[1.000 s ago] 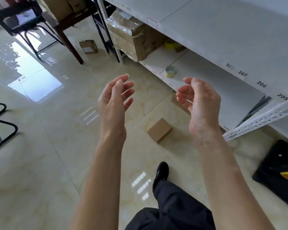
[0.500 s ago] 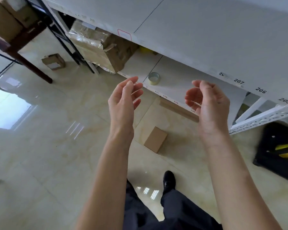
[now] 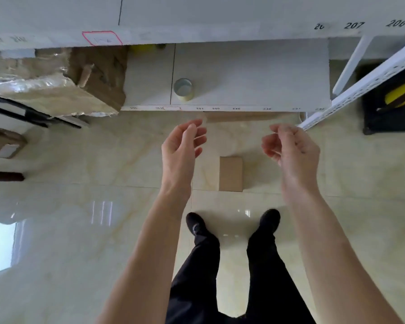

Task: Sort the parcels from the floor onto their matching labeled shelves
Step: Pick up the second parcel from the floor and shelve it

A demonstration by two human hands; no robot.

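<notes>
A small brown cardboard parcel [image 3: 230, 173] lies on the tiled floor just ahead of my feet. My left hand [image 3: 181, 150] and my right hand [image 3: 290, 152] hover above it, one on each side, palms facing each other, fingers apart and curled, holding nothing. Beyond them runs the white lower shelf [image 3: 243, 76], its front edge marked with small numbers. The upper shelf [image 3: 220, 19] carries labels such as 207 and 206. A second small parcel [image 3: 6, 143] with a white label lies on the floor at far left.
A roll of tape [image 3: 183, 89] stands on the lower shelf. A large plastic-wrapped carton [image 3: 54, 78] fills the shelf's left end. A flat cardboard piece [image 3: 241, 116] pokes out under the shelf. A black and yellow case [image 3: 391, 99] sits at right behind the perforated white upright [image 3: 360, 85].
My view has swung to face the shelf squarely, with both feet now below the parcel. Both hands stay apart and empty and have dropped lower, to either side of the brown parcel.
</notes>
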